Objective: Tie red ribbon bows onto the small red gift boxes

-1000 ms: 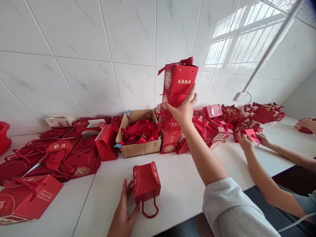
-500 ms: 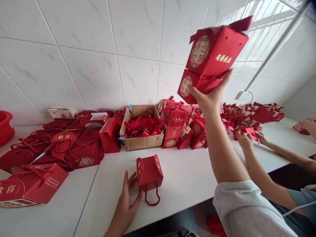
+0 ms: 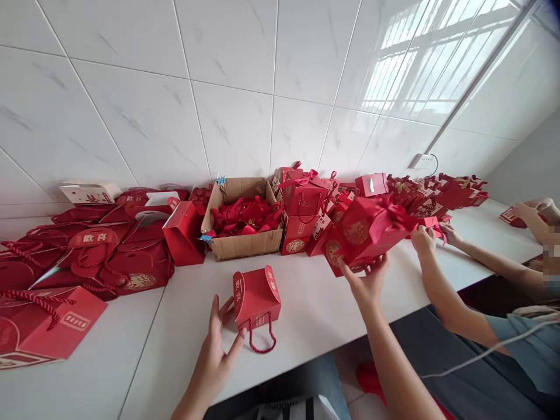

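On the white table a small red gift box [image 3: 257, 300] stands with its dark red rope handle hanging over the front. My left hand [image 3: 217, 344] is at its left side, fingers spread, with the thumb tip at the lower corner. Further right, my right hand [image 3: 367, 280] grips a red gift box with a ribbon bow [image 3: 361, 224] from below, fingers curled under it. The box is tilted, with gold round emblems on its side and a shiny bow on its right. Whether it touches the boxes behind is hidden.
A cardboard box [image 3: 245, 244] of red ribbons stands by the tiled wall. Red rope-handled boxes [image 3: 144, 262] are piled at left, bow-tied boxes [image 3: 301, 201] right of the cardboard box. Co-workers' hands [image 3: 424, 239] handle boxes at far right.
My right hand has come down from high before the wall to near the table. The box raised earlier had flaps up and no visible bow. My left hand stays beside the small box.
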Motion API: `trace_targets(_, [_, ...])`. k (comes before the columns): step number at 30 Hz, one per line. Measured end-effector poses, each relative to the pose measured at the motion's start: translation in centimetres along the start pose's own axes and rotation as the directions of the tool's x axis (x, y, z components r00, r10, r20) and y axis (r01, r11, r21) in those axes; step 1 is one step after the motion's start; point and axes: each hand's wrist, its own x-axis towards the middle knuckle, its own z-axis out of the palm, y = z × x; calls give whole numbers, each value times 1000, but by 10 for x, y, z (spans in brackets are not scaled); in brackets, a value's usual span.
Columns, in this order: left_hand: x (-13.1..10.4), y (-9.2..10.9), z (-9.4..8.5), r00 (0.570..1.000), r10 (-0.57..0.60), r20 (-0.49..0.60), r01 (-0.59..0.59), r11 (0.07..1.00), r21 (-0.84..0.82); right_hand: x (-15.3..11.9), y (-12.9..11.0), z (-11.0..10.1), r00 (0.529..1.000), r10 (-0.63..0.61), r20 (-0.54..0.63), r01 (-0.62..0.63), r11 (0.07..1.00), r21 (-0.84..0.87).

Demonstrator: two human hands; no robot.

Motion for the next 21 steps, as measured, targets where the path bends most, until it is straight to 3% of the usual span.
trace_targets(5, [1, -4, -1, 1000, 4, 1, -4, 1000, 24, -25, 50, 5, 995, 72, 71, -68, 996, -56])
trace_targets(10, [1, -7, -1, 1000, -8, -6, 9, 999, 47, -23, 65, 14, 983, 154, 98, -140, 981, -135])
trace_targets(13, [1, -7, -1, 1000, -16, -11, 16, 999, 46, -25, 67, 12, 983, 132, 126, -111, 982, -156])
trace_targets(15, [2, -7, -1, 1000, -12, -15, 12, 999, 35, -26, 59, 6, 995, 61, 82, -45, 981, -188])
trace_targets(17, [2, -6, 0, 1000, -16, -17, 16, 1000, 22, -25, 39, 0, 997, -74, -33, 65, 973, -222])
trace_targets(19, [2, -5, 0, 1000, -21, -12, 21, 1000, 4, -17, 6, 2, 954, -262, -144, 227, 949, -220])
trace_targets(21, [2, -3, 0, 1000, -21, -2, 21, 1000, -10, -1, -33, 15, 894, -429, -129, 400, 894, -200])
